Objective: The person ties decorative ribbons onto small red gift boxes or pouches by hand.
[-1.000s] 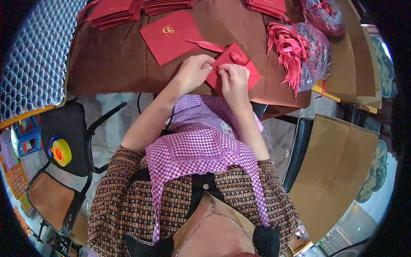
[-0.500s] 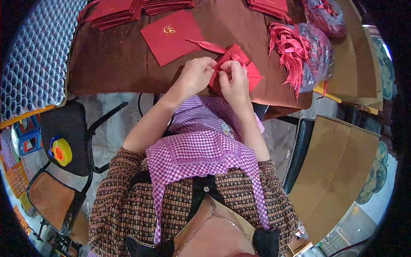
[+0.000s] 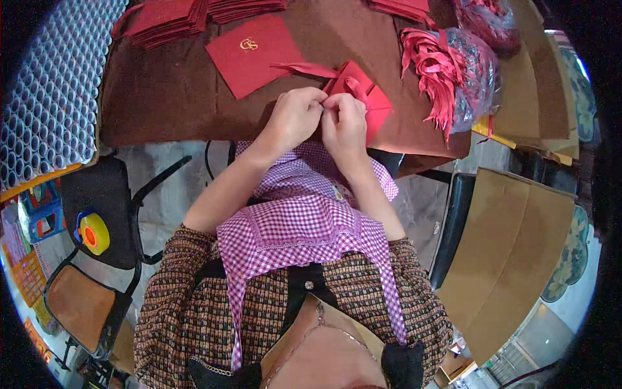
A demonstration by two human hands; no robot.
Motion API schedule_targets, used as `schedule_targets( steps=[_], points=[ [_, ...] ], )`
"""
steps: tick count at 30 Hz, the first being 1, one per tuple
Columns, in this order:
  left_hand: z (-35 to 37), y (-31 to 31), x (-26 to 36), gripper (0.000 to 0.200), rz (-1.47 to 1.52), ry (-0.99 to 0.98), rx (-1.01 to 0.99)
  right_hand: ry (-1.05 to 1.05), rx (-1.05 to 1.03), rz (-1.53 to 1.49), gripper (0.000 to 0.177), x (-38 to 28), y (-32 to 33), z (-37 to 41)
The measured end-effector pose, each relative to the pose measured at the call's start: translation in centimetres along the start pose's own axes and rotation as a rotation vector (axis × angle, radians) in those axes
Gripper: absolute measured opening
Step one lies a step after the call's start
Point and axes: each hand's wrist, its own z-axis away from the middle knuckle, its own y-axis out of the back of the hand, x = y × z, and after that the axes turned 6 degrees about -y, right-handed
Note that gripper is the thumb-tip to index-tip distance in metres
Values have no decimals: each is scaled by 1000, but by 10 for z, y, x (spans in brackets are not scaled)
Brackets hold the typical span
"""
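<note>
On the brown-covered table, a red folded paper piece [image 3: 379, 111] lies at an angle, with a red ribbon [image 3: 306, 68] across it. The ribbon's loose end trails to the left, and a loop of it stands up beside my right hand. My left hand [image 3: 297, 118] and my right hand [image 3: 345, 126] meet over the near left side of the paper, closed in pinches with fingertips touching. They appear to grip the ribbon; the part between the fingertips is hidden. Just beyond my left hand, a flat red card [image 3: 254, 55] with a gold monogram lies on the cloth.
Stacks of red cards [image 3: 162, 23] line the far edge of the table [image 3: 155, 104]. At right are a bundle of red ribbons [image 3: 435, 78] in clear plastic and cardboard sheets [image 3: 508, 259]. A tape roll [image 3: 94, 233] rests on a black chair [image 3: 97, 194] at left.
Both hands have drawn closer, fingertips now touching. My right hand has turned and shifted slightly left and toward me. The whole view has shifted a little.
</note>
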Motion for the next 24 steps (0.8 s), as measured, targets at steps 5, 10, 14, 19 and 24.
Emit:
schedule_targets(
  steps=[5, 10, 14, 19, 24],
  points=[
    [-5, 3, -17, 24, -21, 42, -77, 62, -270, 134, 12, -1, 32, -21],
    [0, 12, -1, 24, -20, 71, -126, 218, -223, 323, 19, -3, 49, -39],
    [1, 15, -9, 20, 49, 62, -222, 328, -444, 402, 15, -3, 57, -49],
    [-1, 23, -15, 19, -3, -212, -332, 320, -542, 287, 9, -2, 63, -51],
    [-4, 24, -24, 15, 70, -427, -482, 309, -558, 203, 9, 2, 63, -46]
  ],
)
